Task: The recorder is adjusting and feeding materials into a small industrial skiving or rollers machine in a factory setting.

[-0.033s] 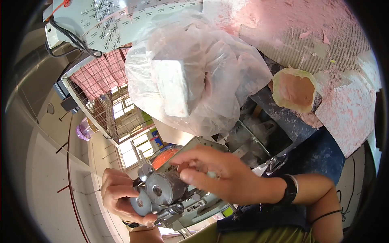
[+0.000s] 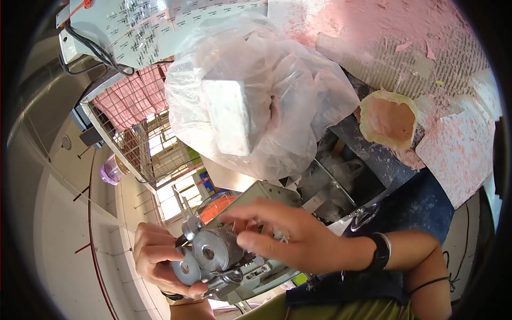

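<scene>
A small machine with grey metal rollers stands at the lower middle. My left hand (image 2: 157,260) curls around the smaller roller (image 2: 186,266), with the thumb below its flat end and the fingers behind. Beside it is a larger knurled roller (image 2: 217,249) with a hole in its end. My right hand (image 2: 288,234) hovers over the right side of the larger roller, slightly blurred. Its thumb and fingers are apart, and I make out nothing held between them. Behind that hand lies the machine's pale green-grey housing (image 2: 264,194), partly covered by it.
Beyond the machine sits a big translucent plastic bag (image 2: 298,101) with a white block-shaped thing (image 2: 226,114) on it. A pink-stained bowl-like piece (image 2: 388,118) rests at the right on a dusty bench. A wire cage (image 2: 130,106) and black cables (image 2: 96,49) are at the left.
My right hand's thumb and fingers have spread apart; a small brownish thing earlier seen near the fingertips no longer shows. My left hand stays on the smaller roller.
</scene>
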Motion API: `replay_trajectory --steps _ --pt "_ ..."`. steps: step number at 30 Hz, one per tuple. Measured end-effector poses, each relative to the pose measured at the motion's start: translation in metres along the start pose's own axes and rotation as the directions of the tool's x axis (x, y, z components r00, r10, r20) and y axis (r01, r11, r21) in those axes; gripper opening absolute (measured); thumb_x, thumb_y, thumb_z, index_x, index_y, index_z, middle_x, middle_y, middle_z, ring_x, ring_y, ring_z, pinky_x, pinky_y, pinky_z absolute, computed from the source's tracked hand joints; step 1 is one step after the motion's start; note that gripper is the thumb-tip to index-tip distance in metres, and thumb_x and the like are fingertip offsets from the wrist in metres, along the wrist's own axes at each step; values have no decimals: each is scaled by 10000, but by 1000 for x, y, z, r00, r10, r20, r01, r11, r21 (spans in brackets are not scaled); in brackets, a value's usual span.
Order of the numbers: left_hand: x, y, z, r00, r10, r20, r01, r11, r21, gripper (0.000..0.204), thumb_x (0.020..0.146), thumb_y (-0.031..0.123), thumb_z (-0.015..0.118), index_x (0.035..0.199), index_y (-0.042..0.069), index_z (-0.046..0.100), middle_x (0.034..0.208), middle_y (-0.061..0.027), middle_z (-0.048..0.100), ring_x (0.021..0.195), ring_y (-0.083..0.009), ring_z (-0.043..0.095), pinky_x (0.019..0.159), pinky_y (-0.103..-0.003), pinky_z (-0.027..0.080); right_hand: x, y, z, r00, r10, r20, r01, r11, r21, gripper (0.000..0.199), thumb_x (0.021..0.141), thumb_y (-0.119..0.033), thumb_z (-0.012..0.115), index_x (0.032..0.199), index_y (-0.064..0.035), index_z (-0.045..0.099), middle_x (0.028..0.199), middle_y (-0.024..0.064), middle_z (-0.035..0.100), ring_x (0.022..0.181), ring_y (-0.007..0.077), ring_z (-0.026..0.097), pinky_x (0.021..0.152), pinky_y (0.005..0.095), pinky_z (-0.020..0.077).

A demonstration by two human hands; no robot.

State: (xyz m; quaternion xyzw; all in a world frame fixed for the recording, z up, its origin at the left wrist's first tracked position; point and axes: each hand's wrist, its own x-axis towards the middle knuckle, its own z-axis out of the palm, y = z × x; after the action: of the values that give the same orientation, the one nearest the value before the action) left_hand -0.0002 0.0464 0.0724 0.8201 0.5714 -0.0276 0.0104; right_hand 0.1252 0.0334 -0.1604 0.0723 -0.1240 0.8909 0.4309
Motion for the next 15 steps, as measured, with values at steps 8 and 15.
replay_trajectory --steps 8,15 --pt "4 -7 -9 993 76 95 -72 996 -44 720 476 690 946 791 135 613 656 23 509 629 -177 471 570 -313 366 -12 -12 20 941 -331 65 298 725 -621 649 967 -198 634 1497 105 413 1322 247 522 1144 364 560 998 420 460" --pt "6 -5 -9 989 82 126 -79 997 -28 714 496 680 947 801 129 610 654 13 528 603 -170 478 568 -322 379 17 -20 20 924 -360 130 371 760 -534 696 966 -251 650 1493 117 382 1344 273 509 1203 396 557 1016 440 463"
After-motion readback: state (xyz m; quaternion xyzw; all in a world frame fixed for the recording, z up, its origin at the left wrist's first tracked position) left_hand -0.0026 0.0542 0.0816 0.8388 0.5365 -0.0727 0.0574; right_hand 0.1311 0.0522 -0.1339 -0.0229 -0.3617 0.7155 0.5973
